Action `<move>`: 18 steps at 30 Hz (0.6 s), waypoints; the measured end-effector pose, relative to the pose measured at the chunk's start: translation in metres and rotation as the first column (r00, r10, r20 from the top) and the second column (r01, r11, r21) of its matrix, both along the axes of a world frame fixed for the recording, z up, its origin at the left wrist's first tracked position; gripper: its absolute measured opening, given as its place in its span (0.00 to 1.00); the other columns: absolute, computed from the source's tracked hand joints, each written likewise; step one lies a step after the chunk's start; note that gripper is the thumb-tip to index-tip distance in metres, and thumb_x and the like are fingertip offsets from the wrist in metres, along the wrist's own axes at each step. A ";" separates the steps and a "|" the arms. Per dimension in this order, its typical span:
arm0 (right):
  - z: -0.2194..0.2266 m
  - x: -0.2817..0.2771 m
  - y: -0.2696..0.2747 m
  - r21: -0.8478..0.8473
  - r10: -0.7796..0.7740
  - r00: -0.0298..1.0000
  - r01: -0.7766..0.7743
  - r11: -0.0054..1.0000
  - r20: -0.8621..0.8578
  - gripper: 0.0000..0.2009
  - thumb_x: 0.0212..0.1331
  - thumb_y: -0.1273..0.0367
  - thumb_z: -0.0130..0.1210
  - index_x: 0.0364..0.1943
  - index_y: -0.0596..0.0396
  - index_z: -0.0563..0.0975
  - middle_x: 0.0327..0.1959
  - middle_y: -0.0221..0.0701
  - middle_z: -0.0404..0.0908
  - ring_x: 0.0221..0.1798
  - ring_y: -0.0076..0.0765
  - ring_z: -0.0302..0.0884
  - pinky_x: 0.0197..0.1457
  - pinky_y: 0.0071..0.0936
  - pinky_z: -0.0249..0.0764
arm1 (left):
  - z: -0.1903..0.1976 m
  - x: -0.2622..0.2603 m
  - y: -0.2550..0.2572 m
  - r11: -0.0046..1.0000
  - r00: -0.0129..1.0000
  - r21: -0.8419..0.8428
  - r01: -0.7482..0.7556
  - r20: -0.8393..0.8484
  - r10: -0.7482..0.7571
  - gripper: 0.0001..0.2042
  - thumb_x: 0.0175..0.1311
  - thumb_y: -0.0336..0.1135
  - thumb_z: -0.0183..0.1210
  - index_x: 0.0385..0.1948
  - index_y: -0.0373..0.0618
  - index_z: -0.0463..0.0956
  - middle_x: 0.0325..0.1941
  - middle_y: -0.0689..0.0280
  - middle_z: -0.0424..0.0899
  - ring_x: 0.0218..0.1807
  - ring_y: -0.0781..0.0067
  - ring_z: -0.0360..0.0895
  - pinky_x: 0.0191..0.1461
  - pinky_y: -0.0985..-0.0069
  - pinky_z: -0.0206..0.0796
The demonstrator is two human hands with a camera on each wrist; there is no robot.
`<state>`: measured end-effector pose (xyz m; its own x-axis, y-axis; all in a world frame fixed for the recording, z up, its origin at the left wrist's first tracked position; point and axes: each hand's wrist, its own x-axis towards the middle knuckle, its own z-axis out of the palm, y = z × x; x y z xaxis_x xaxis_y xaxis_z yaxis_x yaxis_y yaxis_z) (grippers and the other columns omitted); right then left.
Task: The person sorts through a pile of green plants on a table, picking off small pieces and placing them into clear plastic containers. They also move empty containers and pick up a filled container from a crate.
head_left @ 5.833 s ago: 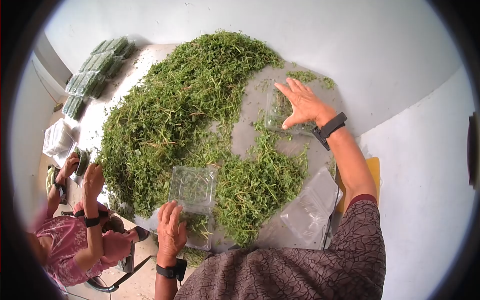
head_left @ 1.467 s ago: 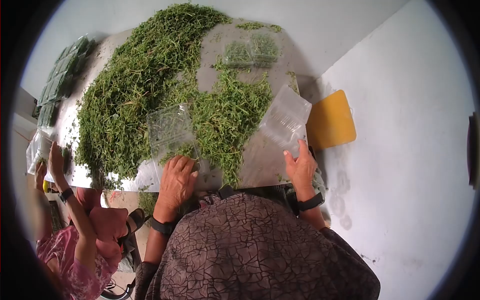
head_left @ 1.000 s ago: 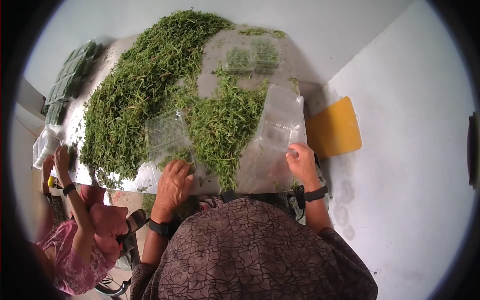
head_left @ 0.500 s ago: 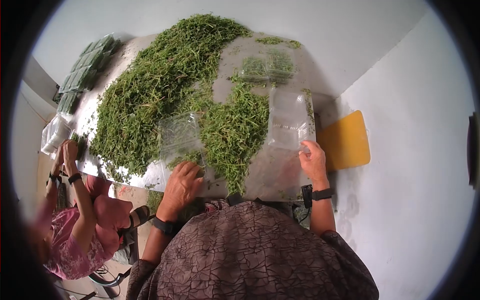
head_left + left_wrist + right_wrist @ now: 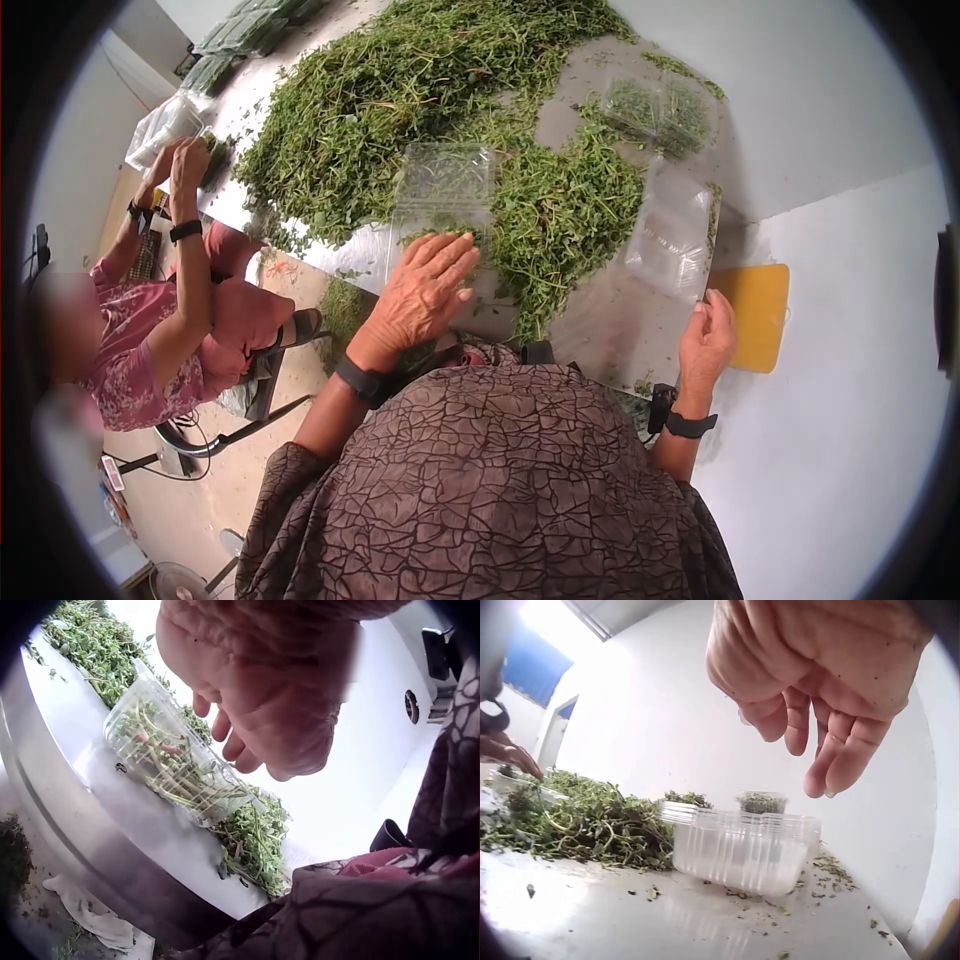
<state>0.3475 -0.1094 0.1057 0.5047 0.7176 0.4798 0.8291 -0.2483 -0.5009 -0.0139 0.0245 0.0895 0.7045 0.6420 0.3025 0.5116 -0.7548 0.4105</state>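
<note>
My left hand point(image 5: 418, 292) is stretched over the near half of a clear hinged container point(image 5: 445, 175), fingers nearly straight. In the left wrist view, its fingertips point(image 5: 247, 759) hang beside that container point(image 5: 176, 761), which has green stems inside; contact is unclear. My right hand point(image 5: 706, 345) is just off the near corner of clear, nested-looking containers point(image 5: 672, 225) with no greens in them. The right wrist view has the hand point(image 5: 817, 682) above and apart from these containers point(image 5: 739, 851), fingers loosely bent and holding nothing. Loose greens point(image 5: 565, 215) lie between both containers.
A large heap of greens point(image 5: 400, 100) covers the table's middle. A filled container point(image 5: 660, 112) stands at the back right, packed containers point(image 5: 245, 30) at the back left. Another person point(image 5: 160, 350) works at the left. A yellow board point(image 5: 755, 315) juts beyond the right edge.
The right hand has come from the back container to the near right edge. The empty containers were turned straighter and moved farther back. The left hand stays by its container; the head view has swung left.
</note>
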 end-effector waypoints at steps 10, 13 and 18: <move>0.014 -0.064 0.031 -0.042 0.383 0.923 -0.385 0.922 -0.035 0.12 0.52 0.78 0.58 0.42 0.61 0.78 0.43 0.42 0.81 0.37 0.45 0.82 0.38 0.33 0.80 | 0.000 0.006 0.002 0.996 0.994 -0.049 -0.079 -0.079 0.075 0.18 0.69 0.41 0.48 0.48 0.35 0.76 0.60 0.54 0.74 0.67 0.51 0.64 0.75 0.53 0.45; 0.010 -0.079 0.040 -0.119 0.490 0.864 -0.501 0.857 -0.111 0.12 0.51 0.75 0.62 0.42 0.59 0.79 0.41 0.40 0.81 0.35 0.45 0.82 0.36 0.33 0.78 | 0.002 0.002 -0.002 0.987 0.989 -0.056 -0.148 -0.006 0.148 0.16 0.68 0.40 0.50 0.47 0.36 0.77 0.60 0.54 0.74 0.66 0.50 0.65 0.75 0.53 0.47; -0.010 -0.095 0.060 -0.187 0.650 0.748 -0.663 0.725 -0.133 0.12 0.51 0.72 0.63 0.41 0.56 0.78 0.35 0.37 0.78 0.35 0.45 0.79 0.36 0.38 0.75 | 0.001 -0.011 -0.007 0.983 0.982 -0.003 -0.186 -0.021 0.186 0.14 0.61 0.32 0.58 0.47 0.39 0.77 0.60 0.54 0.74 0.66 0.51 0.66 0.74 0.52 0.50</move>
<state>0.2524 -0.0495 0.0954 -0.1098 0.9578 0.2656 0.7976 0.2443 -0.5515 -0.0252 0.0178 0.0908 0.5790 0.7636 0.2858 0.6512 -0.6440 0.4015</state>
